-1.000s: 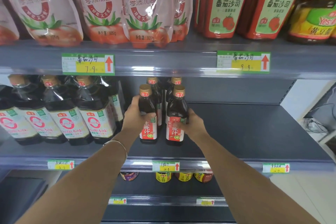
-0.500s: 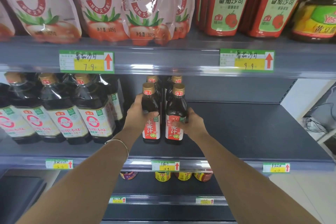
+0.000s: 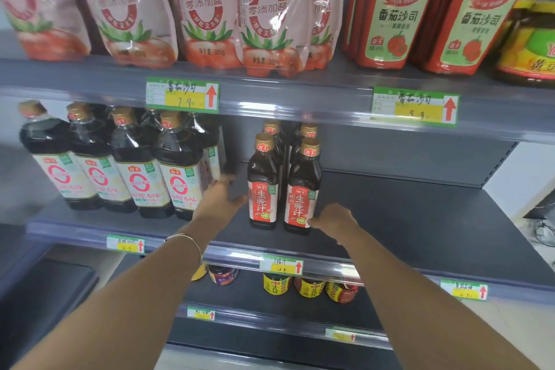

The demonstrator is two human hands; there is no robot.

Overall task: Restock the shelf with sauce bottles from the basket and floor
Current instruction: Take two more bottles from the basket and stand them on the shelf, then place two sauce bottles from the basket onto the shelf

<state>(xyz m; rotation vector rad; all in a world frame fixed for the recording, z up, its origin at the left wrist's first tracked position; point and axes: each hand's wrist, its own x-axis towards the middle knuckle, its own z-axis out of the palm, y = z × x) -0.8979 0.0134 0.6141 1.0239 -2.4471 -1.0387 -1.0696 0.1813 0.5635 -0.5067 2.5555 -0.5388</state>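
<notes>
Two dark sauce bottles with red labels and gold caps stand upright side by side on the grey middle shelf (image 3: 420, 219): the left bottle (image 3: 262, 186) and the right bottle (image 3: 303, 189). Two more of the same stand right behind them. My left hand (image 3: 220, 198) hovers just left of the left bottle with its fingers spread and holds nothing. My right hand (image 3: 332, 219) is at the lower right of the right bottle, fingers loosely curled, fingertips close to its label. Neither hand grips a bottle.
Large dark soy sauce bottles (image 3: 177, 171) fill the left of the same shelf. Tomato sauce pouches (image 3: 207, 9) and red ketchup bottles (image 3: 399, 9) sit on the shelf above. Small jars (image 3: 309, 285) stand on the shelf below. Price tags line the shelf edges.
Both hands have let go of the two front bottles and drawn back and apart. The bottles stay standing on the shelf. The camera has shifted.
</notes>
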